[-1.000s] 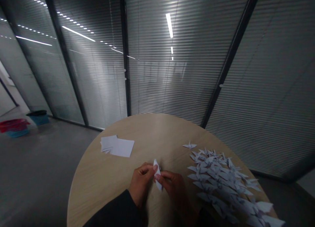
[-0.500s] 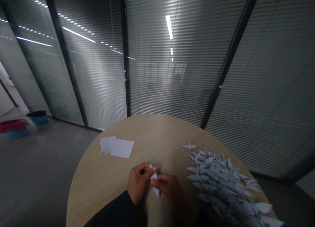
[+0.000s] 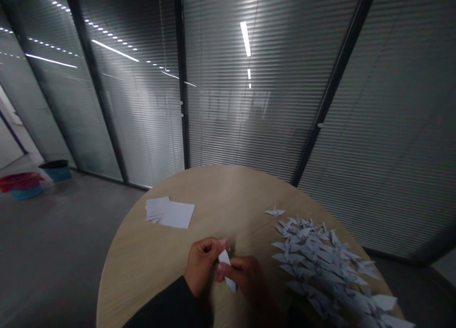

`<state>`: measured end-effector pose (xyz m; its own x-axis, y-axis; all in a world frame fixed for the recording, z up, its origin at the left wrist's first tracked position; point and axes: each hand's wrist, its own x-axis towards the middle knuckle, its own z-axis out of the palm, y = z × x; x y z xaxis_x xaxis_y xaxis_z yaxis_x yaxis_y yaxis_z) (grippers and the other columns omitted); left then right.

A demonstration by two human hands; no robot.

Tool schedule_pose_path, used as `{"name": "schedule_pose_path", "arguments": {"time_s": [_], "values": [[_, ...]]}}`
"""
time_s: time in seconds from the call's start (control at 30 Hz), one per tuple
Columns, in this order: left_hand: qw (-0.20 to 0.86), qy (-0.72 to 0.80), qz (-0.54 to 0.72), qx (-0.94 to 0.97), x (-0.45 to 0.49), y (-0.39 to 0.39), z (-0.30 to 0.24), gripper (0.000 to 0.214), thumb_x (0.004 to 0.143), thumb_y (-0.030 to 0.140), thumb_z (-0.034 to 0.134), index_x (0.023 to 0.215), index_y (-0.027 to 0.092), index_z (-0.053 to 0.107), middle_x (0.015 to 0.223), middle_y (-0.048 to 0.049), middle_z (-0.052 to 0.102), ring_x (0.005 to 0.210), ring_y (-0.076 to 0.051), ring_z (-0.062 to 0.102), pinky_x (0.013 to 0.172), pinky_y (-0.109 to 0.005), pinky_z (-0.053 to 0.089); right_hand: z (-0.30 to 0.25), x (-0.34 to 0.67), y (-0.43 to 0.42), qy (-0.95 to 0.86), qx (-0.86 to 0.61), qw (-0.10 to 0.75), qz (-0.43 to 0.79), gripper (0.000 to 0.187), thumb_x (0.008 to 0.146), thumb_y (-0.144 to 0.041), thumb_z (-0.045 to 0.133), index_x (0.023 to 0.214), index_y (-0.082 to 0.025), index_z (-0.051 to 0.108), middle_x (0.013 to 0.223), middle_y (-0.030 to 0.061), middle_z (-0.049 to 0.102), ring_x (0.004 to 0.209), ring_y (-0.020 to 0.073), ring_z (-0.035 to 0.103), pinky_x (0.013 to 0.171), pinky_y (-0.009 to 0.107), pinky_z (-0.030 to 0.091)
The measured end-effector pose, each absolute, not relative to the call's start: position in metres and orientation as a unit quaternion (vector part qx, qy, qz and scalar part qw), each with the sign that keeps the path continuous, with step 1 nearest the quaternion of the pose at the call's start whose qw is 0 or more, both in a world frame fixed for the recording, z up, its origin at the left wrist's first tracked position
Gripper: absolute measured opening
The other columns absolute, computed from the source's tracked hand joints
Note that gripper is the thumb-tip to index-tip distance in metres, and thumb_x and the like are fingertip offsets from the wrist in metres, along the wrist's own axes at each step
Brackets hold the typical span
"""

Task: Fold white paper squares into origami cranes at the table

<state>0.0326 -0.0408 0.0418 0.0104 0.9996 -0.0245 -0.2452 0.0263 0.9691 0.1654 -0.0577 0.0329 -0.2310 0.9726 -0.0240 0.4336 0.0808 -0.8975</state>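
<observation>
A narrow folded white paper (image 3: 224,257) is between my hands, low over the front middle of the table. My left hand (image 3: 202,261) pinches its upper end, with the thumb and fingertips over the tip. My right hand (image 3: 245,273) grips the middle of the strip from the right, thumb on top. The paper's lower point sticks out below the right thumb. To the right lie many folded paper cranes (image 3: 320,257) in a crowded group, and a single crane (image 3: 275,211) sits apart behind them.
Flat white paper sheets (image 3: 177,214) lie loosely stacked at the left of the round wooden table (image 3: 228,185). Glass partitions with blinds (image 3: 245,128) stand behind the table. Two bins, one with a red liner (image 3: 22,182) and one with a black liner (image 3: 55,169), are on the floor at left.
The folded paper has slid slightly down and right with my right hand. Its upper tip, which showed above my left thumb, is now covered by my left fingers.
</observation>
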Motion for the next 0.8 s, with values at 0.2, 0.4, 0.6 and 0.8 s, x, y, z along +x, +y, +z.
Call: {"name": "schedule_pose_path", "arguments": {"time_s": [0.2,0.4,0.6,0.8], "values": [[0.541,0.458,0.563,0.426,0.032,-0.039,0.041,0.052,0.053,0.064,0.080,0.054,0.012,0.072,0.042,0.0009,0.052,0.040,-0.009,0.041,0.042,-0.023,0.028,0.030,0.162,-0.058,-0.646,-0.521,0.343,0.439,0.031,0.081,-0.042,0.058,0.070,-0.022,0.079,0.064,0.0020,0.074,0.058,0.0149,0.062,0.055,0.023,0.038],[0.533,0.459,0.584,0.405,0.029,-0.037,0.047,0.050,0.049,0.063,0.081,0.050,0.014,0.069,0.039,0.0024,0.050,0.039,-0.010,0.042,0.043,-0.024,0.030,0.021,0.161,-0.054,-0.651,-0.522,0.347,0.427,0.027,0.076,-0.042,0.063,0.072,-0.020,0.078,0.060,0.0000,0.068,0.055,0.0142,0.055,0.053,0.024,0.034],[0.527,0.462,0.578,0.417,0.028,-0.036,0.040,0.048,0.055,0.061,0.080,0.054,0.014,0.070,0.041,0.0033,0.049,0.041,-0.009,0.041,0.044,-0.023,0.029,0.022,0.160,-0.055,-0.639,-0.527,0.360,0.429,0.026,0.075,-0.041,0.065,0.064,-0.020,0.076,0.054,-0.0026,0.062,0.054,0.0131,0.052,0.052,0.024,0.033],[0.522,0.462,0.563,0.443,0.030,-0.032,0.033,0.043,0.056,0.055,0.081,0.054,0.014,0.070,0.045,0.0017,0.053,0.045,-0.011,0.044,0.047,-0.024,0.033,0.030,0.163,-0.058,-0.652,-0.536,0.350,0.406,0.027,0.075,-0.043,0.066,0.063,-0.021,0.077,0.054,-0.0023,0.065,0.056,0.0152,0.055,0.054,0.026,0.032]]}}
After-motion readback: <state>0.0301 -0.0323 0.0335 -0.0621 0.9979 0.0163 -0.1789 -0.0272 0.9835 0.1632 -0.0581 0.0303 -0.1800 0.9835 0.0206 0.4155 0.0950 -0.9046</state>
